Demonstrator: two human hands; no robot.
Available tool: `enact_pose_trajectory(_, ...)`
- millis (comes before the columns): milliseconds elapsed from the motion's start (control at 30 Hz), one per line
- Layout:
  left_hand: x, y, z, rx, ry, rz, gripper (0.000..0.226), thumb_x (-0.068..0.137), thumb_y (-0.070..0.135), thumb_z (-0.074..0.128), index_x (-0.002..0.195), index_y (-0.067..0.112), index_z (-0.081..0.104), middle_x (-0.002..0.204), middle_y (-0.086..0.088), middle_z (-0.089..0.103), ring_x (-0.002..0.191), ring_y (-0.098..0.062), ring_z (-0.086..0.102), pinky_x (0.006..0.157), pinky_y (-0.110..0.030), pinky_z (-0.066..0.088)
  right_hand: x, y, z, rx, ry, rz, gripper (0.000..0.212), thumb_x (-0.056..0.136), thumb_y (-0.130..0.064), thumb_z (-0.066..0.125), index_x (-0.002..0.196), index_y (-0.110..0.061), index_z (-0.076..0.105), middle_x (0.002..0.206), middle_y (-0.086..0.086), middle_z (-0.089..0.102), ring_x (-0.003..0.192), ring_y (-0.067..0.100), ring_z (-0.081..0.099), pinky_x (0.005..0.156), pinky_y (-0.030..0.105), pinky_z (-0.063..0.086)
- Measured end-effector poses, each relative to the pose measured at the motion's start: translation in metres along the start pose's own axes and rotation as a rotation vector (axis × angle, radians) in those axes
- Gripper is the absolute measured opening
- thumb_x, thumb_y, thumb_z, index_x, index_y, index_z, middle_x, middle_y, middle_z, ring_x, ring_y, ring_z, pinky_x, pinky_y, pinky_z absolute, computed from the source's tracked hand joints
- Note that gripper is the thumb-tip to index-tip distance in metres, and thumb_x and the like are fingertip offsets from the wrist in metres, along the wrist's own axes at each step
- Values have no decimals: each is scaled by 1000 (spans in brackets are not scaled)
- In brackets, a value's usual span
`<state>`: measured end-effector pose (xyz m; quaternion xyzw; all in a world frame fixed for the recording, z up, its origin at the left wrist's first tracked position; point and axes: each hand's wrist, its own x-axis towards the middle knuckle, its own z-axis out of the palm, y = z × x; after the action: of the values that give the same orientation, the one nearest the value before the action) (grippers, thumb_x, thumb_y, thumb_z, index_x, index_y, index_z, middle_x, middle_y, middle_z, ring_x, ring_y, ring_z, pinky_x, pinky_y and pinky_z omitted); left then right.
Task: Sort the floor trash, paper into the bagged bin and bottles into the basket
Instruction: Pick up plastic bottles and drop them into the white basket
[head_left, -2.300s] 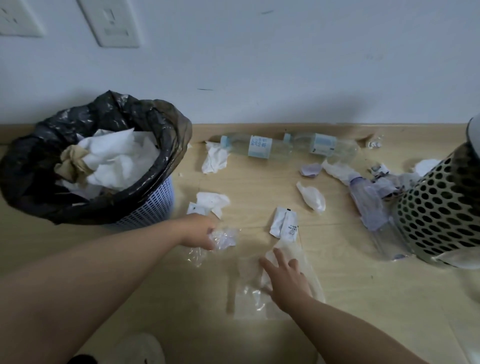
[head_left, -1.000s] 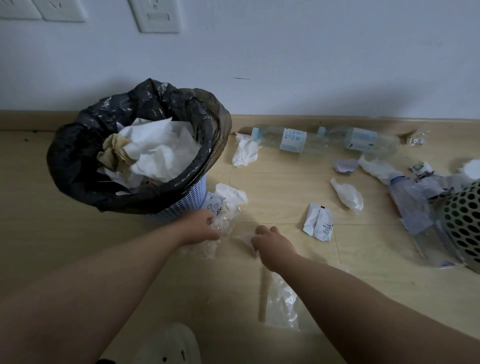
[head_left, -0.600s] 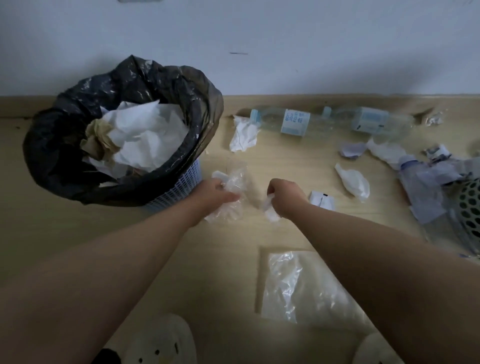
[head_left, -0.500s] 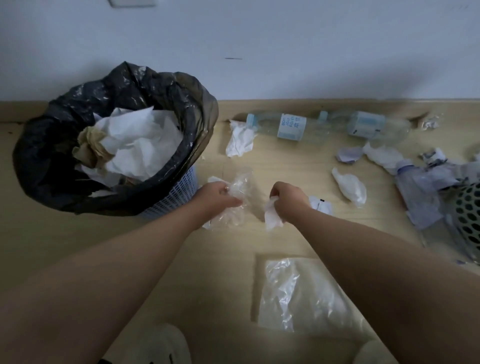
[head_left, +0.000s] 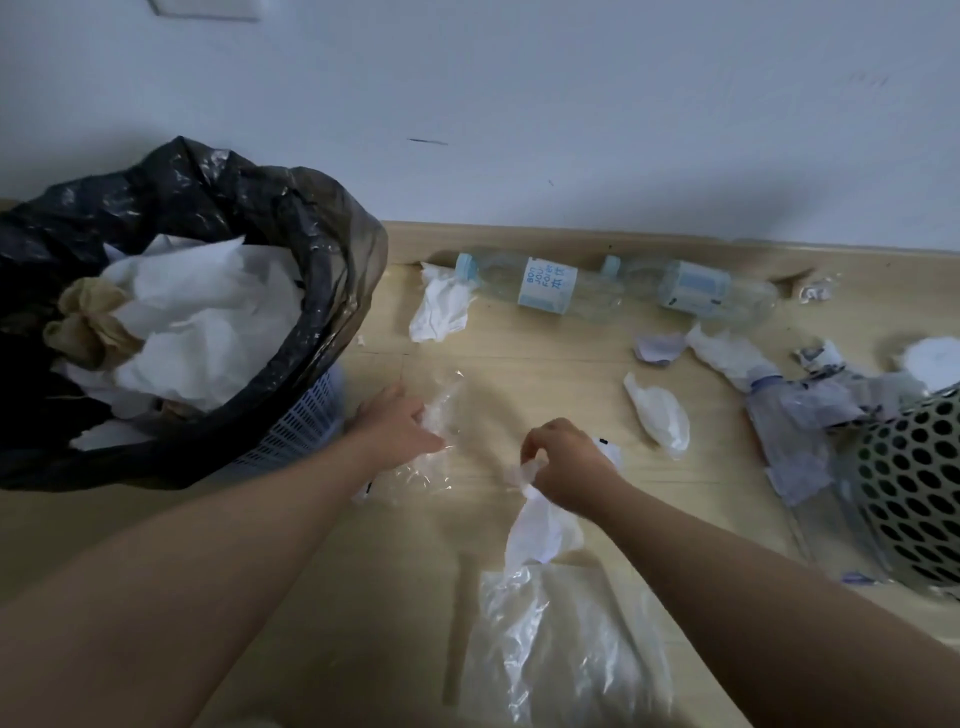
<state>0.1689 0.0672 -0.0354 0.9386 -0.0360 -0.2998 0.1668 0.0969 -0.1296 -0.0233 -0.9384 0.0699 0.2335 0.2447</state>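
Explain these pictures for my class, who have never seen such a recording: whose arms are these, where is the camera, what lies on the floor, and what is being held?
No machine here: these are a person's two bare arms, filmed by one camera worn on the head, looking down. On the floor stand a bin lined with a black bag, holding paper, at left, and a perforated basket at right. A labelled bottle and a second bottle lie along the wall, amid paper scraps. The left hand grips a crumpled clear wrapper; the right hand pinches a white paper.
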Motion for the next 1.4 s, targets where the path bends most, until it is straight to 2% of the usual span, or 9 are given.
enact_pose_trajectory(100, 3, 8, 8, 74, 58, 43, 29, 79, 46, 59, 91, 20, 54, 111, -1, 55, 106, -27, 52, 82, -31, 40, -21, 13, 16, -170, -188, -81, 22, 87, -11, 51, 101, -21, 64, 140, -3, 33, 125, 24, 32, 87, 35, 40)
enact_pose_trajectory(233, 0, 24, 13, 119, 157, 84, 27, 82, 36, 55, 67, 20, 40, 83, 3, 55, 90, -25, 57, 69, -28, 33, -30, 17, 30, -333, -147, -138, 27, 87, 1, 44, 103, -15, 59, 125, 5, 41, 112, 25, 43, 68, 32, 42)
enact_pose_trajectory(400, 1, 41, 7, 78, 238, 143, 37, 81, 38, 56, 60, 18, 34, 70, 6, 45, 86, -26, 55, 69, -30, 30, -11, 10, 19, -1, -58, 43, 30, 78, 8, 41, 91, -14, 56, 104, 8, 55, 92, 26, 53, 64, 26, 35)
enact_pose_trajectory(567, -4, 59, -8, -152, 328, 129, 19, 80, 31, 57, 78, 13, 53, 78, -3, 58, 83, -29, 57, 70, -33, 43, 14, -5, -13, 573, 235, 214, 23, 77, 5, 44, 69, -16, 51, 68, -1, 54, 63, 18, 50, 53, 23, 42)
enact_pose_trajectory(733, -7, 76, -35, -449, 363, 76, 18, 84, 24, 56, 72, 20, 43, 70, 2, 46, 67, -21, 46, 55, -29, 36, 25, -37, -39, 1038, 325, 202, 22, 82, 4, 49, 71, -14, 52, 72, 2, 55, 65, 17, 54, 60, 28, 51)
enact_pose_trajectory(833, -14, 86, -58, -792, 361, 62, 17, 84, 22, 57, 99, 18, 52, 86, -1, 57, 74, -18, 55, 64, -33, 49, 24, -61, -57, 1232, 341, 133, 25, 81, 8, 48, 70, -14, 51, 72, 3, 55, 67, 18, 55, 60, 27, 53)
enact_pose_trajectory(1033, -38, 92, -109, -1288, 379, 82, 17, 87, 12, 60, 102, 12, 51, 104, -14, 62, 95, -32, 64, 83, -47, 55, 17, -110, -93, 1370, 401, -50, 26, 79, 5, 52, 66, -17, 50, 58, -2, 53, 49, 11, 47, 44, 17, 37)
enact_pose_trajectory(1200, -58, 78, -136, -1547, 301, 125, 11, 92, 7, 54, 103, 9, 51, 98, -12, 64, 70, -20, 68, 51, -31, 57, 10, -132, -95, 1351, 398, -159, 26, 76, 3, 62, 64, -17, 51, 71, 2, 56, 63, 15, 50, 50, 19, 40)
enact_pose_trajectory(1400, -64, 61, -149, -1586, 153, 103, 10, 93, 11, 52, 102, 10, 56, 92, -11, 67, 59, -19, 71, 47, -28, 55, 0, -138, -91, 1317, 318, -214, 24, 77, 5, 63, 66, -15, 54, 66, -1, 58, 50, 7, 51, 43, 15, 40)
